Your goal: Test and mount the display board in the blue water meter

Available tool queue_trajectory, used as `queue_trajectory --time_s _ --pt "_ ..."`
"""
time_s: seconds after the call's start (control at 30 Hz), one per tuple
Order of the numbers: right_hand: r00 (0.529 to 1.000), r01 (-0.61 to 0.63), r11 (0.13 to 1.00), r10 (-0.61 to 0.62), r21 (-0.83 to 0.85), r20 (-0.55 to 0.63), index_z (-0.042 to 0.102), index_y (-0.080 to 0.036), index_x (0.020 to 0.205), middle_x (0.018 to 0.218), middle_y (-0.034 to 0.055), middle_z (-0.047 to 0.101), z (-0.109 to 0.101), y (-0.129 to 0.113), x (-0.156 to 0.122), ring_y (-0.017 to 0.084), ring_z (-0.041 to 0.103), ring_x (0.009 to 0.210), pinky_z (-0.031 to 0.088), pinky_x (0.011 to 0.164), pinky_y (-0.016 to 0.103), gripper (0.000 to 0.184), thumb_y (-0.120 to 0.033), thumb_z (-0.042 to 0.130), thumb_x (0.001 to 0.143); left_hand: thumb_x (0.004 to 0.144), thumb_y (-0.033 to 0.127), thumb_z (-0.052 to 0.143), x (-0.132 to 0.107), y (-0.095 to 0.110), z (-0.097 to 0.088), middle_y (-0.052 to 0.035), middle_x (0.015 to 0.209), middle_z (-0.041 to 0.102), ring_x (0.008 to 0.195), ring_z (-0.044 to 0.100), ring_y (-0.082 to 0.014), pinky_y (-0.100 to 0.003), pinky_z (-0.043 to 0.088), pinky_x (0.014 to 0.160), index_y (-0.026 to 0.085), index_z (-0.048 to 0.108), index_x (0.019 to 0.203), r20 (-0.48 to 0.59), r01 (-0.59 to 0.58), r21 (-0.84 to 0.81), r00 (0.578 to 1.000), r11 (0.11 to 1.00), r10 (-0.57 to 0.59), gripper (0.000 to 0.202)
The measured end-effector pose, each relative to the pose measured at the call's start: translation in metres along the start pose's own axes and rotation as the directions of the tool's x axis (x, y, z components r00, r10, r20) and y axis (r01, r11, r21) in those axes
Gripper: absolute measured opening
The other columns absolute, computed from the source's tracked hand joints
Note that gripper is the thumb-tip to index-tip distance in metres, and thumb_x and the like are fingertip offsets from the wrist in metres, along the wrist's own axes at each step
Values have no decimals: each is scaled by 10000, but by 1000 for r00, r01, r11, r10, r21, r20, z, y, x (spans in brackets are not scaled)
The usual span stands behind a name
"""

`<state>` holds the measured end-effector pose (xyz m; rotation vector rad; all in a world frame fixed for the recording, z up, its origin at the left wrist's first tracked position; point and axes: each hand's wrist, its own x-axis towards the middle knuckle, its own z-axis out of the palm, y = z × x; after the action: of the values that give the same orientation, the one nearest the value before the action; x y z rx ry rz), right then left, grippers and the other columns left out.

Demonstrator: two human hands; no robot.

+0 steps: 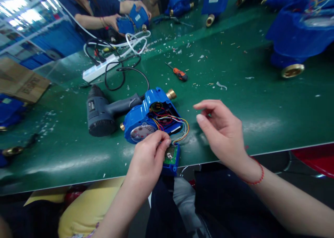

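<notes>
Green matting [235, 102] is covering the workbench, and an opened blue meter [146, 116] is lying on it close to the near edge, dial face turned toward the person and a brass fitting [171, 94] poking out at its far end. Coloured wires [180, 125] are looping out of the meter's open cavity and running down to a small blue lid [172, 166] that is sitting right at the table edge, with a green circuit board [171, 154] showing inside it.

The left hand [147, 158] is reaching up from below with the forearm angled to the right, wrist bent, knuckles up. Its fingers are bunched together and curling down, pinching the upper end of the blue lid where the wires are entering.

The right hand [221, 133] is hovering above the matting just right of the meter, touching nothing. Its palm is facing left, the thumb and forefinger are standing apart, and the other fingers are curling loosely inward. A red bracelet [257, 177] is circling that wrist.

A dark heat gun [101, 112] is lying just left of the meter, its handle touching the meter's body. Farther back, an orange-handled screwdriver [180, 74] and a white power strip [97, 69] are resting on the matting. At the far side, a co-worker's hands [130, 8] are gripping another blue meter [134, 18].
</notes>
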<state>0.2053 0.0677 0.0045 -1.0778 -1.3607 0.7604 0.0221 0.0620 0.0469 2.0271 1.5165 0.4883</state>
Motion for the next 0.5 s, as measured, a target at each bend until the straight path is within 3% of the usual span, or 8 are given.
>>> queue_trajectory --time_s 0.03,0.1,0.17,0.27,0.4,0.5 --pt "985 -168 982 171 84 -31 572 -169 1067 996 50 591 -1 1 -5 119 559 764 467 699 284 166 -222 544 912 911 188 466 0 0 0 35 650 559 570 481 -114 -233 366 577 186 560 760 1 15 -10 1000 1000 -15 178" --pt "907 -421 881 409 217 100 557 -158 1057 919 42 599 1 0 -14 99 545 619 480 589 270 227 -289 570 871 910 192 453 -1 0 0 35 644 545 568 479 -115 -234 365 571 189 540 749 10 26 -15 1000 1000 -25 183" --pt "821 -551 799 467 241 328 578 -131 1001 867 49 609 5 -1 -19 102 555 592 495 547 257 245 -302 590 826 908 189 443 -1 1 -1 38 625 528 551 471 -115 -232 359 552 193 520 739 18 27 -5 999 1000 -27 186" --pt "743 -627 740 473 245 473 600 -120 877 787 38 607 15 -3 -18 91 539 590 484 518 214 198 -298 612 791 921 180 404 -2 3 -1 60 558 487 495 453 -107 -222 346 512 204 479 733 35 47 -26 998 999 -46 203" --pt "781 -603 745 478 287 402 597 -125 819 659 -17 559 23 -2 -14 60 492 504 449 470 183 188 -311 614 801 952 205 364 -5 4 0 73 530 481 486 475 -105 -219 378 530 218 442 748 24 74 -114 997 991 -72 219" --pt "802 -582 752 466 310 375 610 -134 819 634 -26 562 25 -3 -15 63 503 493 453 463 182 193 -324 634 798 944 242 416 -4 2 2 39 670 582 588 556 -121 -230 417 578 208 528 937 30 65 -171 998 983 -61 117"
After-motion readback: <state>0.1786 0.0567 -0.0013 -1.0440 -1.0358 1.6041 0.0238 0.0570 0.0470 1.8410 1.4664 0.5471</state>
